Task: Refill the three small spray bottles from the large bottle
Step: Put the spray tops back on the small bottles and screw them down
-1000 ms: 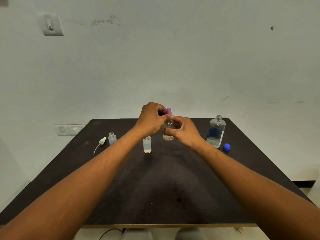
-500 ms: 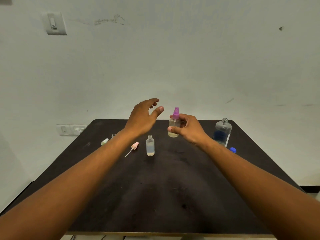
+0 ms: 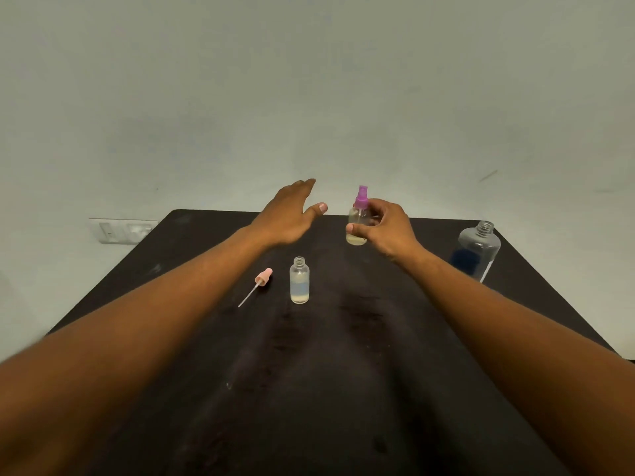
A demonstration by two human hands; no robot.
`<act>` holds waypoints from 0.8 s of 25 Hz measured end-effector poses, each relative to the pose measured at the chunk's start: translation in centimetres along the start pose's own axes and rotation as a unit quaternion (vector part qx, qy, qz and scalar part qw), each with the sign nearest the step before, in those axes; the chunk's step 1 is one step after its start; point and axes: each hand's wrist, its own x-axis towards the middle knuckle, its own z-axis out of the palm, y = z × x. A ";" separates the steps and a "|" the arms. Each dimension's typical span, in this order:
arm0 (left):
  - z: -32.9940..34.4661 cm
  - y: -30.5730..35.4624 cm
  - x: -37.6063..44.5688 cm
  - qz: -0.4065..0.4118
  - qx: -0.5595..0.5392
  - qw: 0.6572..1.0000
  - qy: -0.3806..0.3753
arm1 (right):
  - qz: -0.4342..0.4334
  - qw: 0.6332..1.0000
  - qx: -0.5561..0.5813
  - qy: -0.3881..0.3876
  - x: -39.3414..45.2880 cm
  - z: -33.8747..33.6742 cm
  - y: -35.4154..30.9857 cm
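Freed from the purple pump cap, the left hand [image 3: 287,218] has drifted left, fingers spread and empty. Left to right: a loose pink spray pump [image 3: 263,277] beside an uncapped small clear bottle [image 3: 299,280]; the right hand [image 3: 385,228] gripping the purple-capped small clear spray bottle [image 3: 357,218], apparently finished, above the dark counter [image 3: 343,389]; the open large clear bottle [image 3: 478,250] far right.

Soft, even room light, rather dim and greenish on the wall [image 3: 309,80]; no hard shadows anywhere. The dark table [image 3: 309,389] gives back only a faint sheen down its middle. The wide lens bows the table edges and swells both forearms near the bottom corners. Everything looks slightly soft, the large bottle [image 3: 477,250] blurriest.
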 end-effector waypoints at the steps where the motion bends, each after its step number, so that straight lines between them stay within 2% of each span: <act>1: 0.6 -0.5 0.9 -0.001 0.003 1.000 -0.005 | 0.007 1.000 -0.003 0.007 1.0 0.3 0.7; 8: 4.1 -4.0 6.1 -0.005 0.028 0.999 -0.043 | 0.051 0.997 -0.035 0.039 7.3 2.6 5.7; 13: 5.6 -5.8 8.6 -0.005 0.034 0.998 -0.052 | 0.092 0.993 -0.063 0.029 10.3 4.3 8.5; 20: 7.2 -6.7 9.4 0.002 0.031 0.998 -0.062 | 0.100 0.991 -0.090 0.009 11.5 5.0 9.3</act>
